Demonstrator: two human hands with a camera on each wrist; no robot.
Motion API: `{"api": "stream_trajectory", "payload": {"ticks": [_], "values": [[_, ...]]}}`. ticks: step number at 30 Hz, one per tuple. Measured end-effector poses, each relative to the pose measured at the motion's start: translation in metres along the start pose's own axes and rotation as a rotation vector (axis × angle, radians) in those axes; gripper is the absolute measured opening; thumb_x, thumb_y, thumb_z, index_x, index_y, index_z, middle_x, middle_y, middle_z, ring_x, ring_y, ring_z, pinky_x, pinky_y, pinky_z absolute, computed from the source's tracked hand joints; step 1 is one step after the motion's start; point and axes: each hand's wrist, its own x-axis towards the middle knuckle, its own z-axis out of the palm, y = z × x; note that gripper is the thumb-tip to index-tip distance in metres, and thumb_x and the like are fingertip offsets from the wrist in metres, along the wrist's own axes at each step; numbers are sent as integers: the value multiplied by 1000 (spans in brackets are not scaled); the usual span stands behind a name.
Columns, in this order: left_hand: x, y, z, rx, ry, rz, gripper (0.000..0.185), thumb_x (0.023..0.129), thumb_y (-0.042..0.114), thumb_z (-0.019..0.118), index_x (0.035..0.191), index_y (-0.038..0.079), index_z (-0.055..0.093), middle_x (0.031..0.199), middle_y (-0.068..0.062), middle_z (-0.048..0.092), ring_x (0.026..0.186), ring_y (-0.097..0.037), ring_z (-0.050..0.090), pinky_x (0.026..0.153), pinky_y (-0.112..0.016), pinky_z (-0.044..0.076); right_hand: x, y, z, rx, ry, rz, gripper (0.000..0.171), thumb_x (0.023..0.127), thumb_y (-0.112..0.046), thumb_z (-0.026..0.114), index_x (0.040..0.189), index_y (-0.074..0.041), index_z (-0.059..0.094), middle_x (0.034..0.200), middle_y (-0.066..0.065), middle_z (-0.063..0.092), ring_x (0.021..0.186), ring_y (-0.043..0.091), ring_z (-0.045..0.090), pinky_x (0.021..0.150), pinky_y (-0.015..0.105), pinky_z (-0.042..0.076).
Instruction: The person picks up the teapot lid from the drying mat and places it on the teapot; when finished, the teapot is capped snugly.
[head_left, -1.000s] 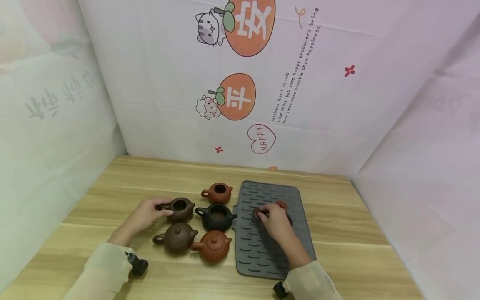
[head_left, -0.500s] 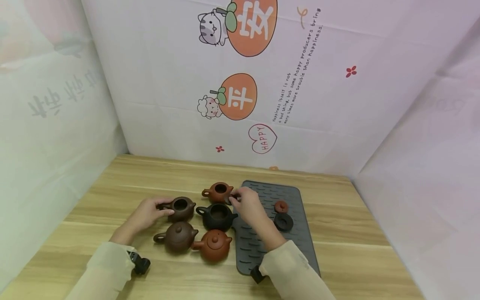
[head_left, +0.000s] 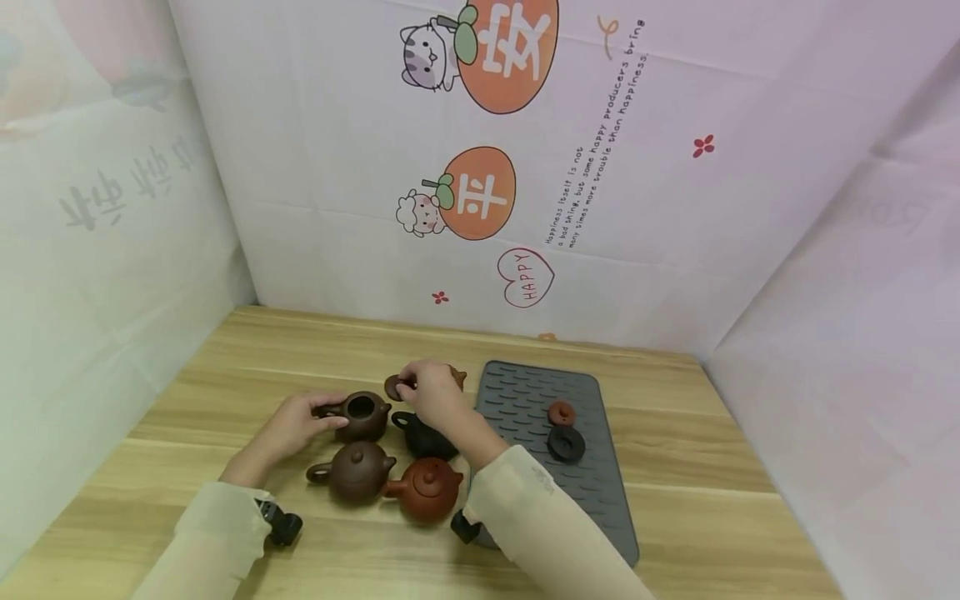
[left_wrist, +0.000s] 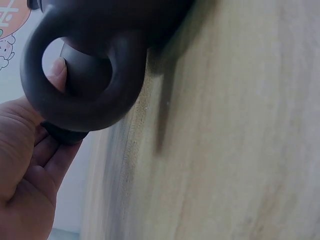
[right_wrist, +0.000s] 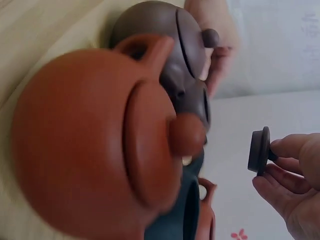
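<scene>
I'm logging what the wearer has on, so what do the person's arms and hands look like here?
Both hands are bare, with no gloves. The left hand and right hand come out of loose, pale cream long sleeves. A small black device sits at the left wrist, and another black device sits under the right wrist. No rings, watch or markings show.

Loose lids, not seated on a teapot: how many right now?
3. A brown lid is pinched in the right hand above the teapots; a red lid and a black lid lie on the grey mat. The arm may hide more.
</scene>
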Motion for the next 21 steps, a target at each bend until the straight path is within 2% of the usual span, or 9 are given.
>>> {"api": "stream_trajectory", "payload": {"ticks": [5,9,15,21], "values": [[0,-1,-1,-10,-4,15,42,86,16,76,120,-7,66,117,-24,64,113,-43,56,96,-56,44,10,-14,15,-21,-61,-9,20,97,-22,64,112,-10,70,101,1,66,80,10,61,61,21,50],[-1,-2,-2,-25,-16,10,41,88,16,75,121,-6,65,118,-23,64,113,-41,57,94,-54,46,13,-22,27,-75,-87,-9,22,98,-23,63,115,-12,69,109,2,62,85,10,60,64,20,49],[0,-2,-3,-37,-18,10,41,88,17,75,121,-5,66,118,-22,64,113,-40,57,94,-53,46,16,-29,39,-177,-76,-48,18,97,-24,64,110,-13,71,105,0,60,91,11,59,70,18,50],[-1,-2,-3,-44,-25,17,41,88,17,75,121,-5,66,118,-22,64,112,-40,58,93,-53,47,17,-27,50,-195,-63,-65,18,97,-24,64,110,-13,71,103,-1,60,90,9,60,70,16,49]]}}
